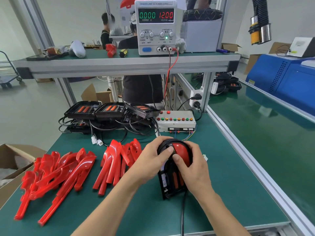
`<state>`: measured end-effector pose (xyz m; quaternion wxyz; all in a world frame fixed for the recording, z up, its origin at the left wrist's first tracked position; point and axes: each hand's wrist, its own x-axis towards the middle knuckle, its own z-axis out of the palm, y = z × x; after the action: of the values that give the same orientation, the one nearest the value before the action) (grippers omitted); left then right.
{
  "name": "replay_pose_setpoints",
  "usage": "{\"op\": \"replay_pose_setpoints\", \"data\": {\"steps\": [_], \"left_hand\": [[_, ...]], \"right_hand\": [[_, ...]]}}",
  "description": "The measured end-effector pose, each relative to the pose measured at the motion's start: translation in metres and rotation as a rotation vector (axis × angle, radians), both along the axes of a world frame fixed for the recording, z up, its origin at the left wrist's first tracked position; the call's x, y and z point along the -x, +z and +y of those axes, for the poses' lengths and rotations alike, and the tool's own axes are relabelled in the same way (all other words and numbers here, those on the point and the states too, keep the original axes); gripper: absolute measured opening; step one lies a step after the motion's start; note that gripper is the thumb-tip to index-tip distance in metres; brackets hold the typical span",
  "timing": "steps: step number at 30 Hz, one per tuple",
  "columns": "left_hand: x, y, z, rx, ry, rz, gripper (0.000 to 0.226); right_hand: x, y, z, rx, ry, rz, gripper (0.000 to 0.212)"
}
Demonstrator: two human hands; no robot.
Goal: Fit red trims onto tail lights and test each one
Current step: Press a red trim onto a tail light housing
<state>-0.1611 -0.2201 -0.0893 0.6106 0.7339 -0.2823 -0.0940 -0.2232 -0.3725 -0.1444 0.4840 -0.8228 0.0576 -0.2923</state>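
On the power supply (156,27) I read two numbers on its display (156,15): green 0.000 with the word CURRENT A under it, and red 12.00 with VOLTAGE under it. Over the left knobs I see CURRENT and the characters 电流, over the right knobs VOLTAGE and 电压. Small words under the knobs look like COARSE and FINE, and OUTPUT between them. The brand line on top is too blurred for me to read.

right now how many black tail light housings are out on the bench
4 clearly: three in a row at the back beside the button box, one gripped in both hands. More may be hidden under that row.
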Motion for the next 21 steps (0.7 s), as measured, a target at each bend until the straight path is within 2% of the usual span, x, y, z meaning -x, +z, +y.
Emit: {"op": "replay_pose_setpoints", "data": {"steps": [3,8,14,18,21], "left_hand": [[0.003,-0.003,-0.004,-0.004,0.037,-0.019,0.031],[0.004,-0.008,-0.007,-0.028,0.127,-0.072,0.029],[0.004,-0.008,-0.012,-0.091,0.195,-0.132,0.030],[0.005,-0.006,-0.015,-0.068,0.196,-0.096,0.030],[0.005,-0.006,-0.016,-0.041,0.215,-0.062,0.028]], "right_hand": [[-0.001,-0.005,0.007,0.057,-0.042,-0.036,0.055],[-0.005,-0.003,0.010,0.154,-0.101,0.015,0.064],[-0.006,0.002,0.001,0.373,-0.138,0.045,0.075],[-0.008,0.000,0.003,0.453,-0.200,-0.076,0.078],[-0.012,-0.009,0.006,0.583,-0.285,-0.221,0.065]]}}
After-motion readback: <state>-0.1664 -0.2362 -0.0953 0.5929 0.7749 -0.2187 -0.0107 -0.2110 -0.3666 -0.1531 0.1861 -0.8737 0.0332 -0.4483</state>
